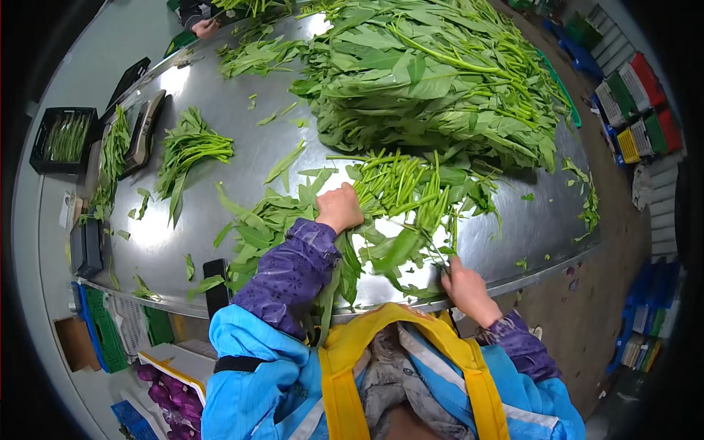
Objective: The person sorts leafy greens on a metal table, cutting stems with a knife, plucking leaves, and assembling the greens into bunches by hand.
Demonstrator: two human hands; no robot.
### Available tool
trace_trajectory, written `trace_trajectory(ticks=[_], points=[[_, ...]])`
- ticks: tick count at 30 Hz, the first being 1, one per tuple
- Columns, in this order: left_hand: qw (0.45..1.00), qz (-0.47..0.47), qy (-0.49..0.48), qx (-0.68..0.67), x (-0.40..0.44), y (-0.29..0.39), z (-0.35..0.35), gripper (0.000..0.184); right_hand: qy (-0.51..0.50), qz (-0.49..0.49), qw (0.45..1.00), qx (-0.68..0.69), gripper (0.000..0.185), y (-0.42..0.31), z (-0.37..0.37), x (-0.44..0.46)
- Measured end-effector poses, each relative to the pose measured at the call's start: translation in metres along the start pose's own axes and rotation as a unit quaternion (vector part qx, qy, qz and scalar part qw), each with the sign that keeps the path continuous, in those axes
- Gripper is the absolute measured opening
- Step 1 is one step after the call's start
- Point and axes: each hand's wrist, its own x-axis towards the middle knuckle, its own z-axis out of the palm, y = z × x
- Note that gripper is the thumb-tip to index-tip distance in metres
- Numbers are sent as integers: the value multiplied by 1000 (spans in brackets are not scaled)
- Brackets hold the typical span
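My left hand (339, 208) is closed around a bunch of leafy green stalks (389, 183) over the metal table (513, 220). The cut stem ends fan out to its right, and the leaves hang to its left and below. To the right, near the table's front edge, my right hand (468, 292) is closed on the handle of a thin metal blade (440, 258), which points up toward the stems. A blurred leaf (398, 251) is beside the blade. Behind both hands rises a large heap of leafy greens (433, 81).
A small bunch (192, 150) and a scale (144, 132) stand on the left. A black phone (216, 290) lies at the front edge. Crates (66, 139) are at the left, others (638, 110) at the right. Another person's hand (206, 28) shows at the far left.
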Motion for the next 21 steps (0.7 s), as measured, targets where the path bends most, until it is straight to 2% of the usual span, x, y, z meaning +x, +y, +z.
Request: trace_trajectory(ticks=[2, 4, 6, 7, 8, 9, 10, 12, 14, 16, 17, 18, 20, 21], points=[[1000, 18, -10, -1, -3, -2, -5, 47, -19, 5, 999, 32, 30, 5, -13, -8], [1000, 14, -12, -5, -16, -5, -32, 49, 25, -10, 996, 82, 30, 0, -15, -3], [998, 2, 9, -70, -31, -17, -61, 55, 71, -3, 990, 122, 32, -3, -14, 7], [998, 0, 10, -64, -34, -27, -70, 55, 71, 36, 993, 87, 37, -8, -19, 13], [981, 81, 91, -154, -35, -38, -79, 53, 78, 47, 995, 32, 49, -16, -27, 15], [943, 161, 170, -238, -37, -45, -89, 52, 136, -26, 990, 8, 61, -20, -28, 21], [945, 156, 170, -231, -44, -45, -106, 52, 192, -98, 976, -16, 72, -26, -32, 27], [920, 126, 100, -358, -58, -43, -134, 50, 47, -128, 970, 203, 94, -66, -44, 34], [912, 98, 105, -384, -60, -39, -142, 49, -71, -209, 910, 351, 111, -110, -52, 48], [877, 124, 117, -450, -62, -32, -145, 44, -84, -261, 867, 415, 118, -137, -42, 74], [875, 105, 83, -464, -59, -30, -146, 56, -95, -270, 839, 463, 121, -143, -31, 92], [876, 100, 86, -464, -57, -26, -142, 56, -132, -275, 799, 519, 115, -148, -27, 105], [812, 30, 129, -569, -54, -18, -131, 73, -326, -152, 609, 707, 98, -151, -23, 103], [791, 21, 69, -607, -54, -16, -131, 99, -364, -91, 510, 774, 76, -145, -1, 108]])
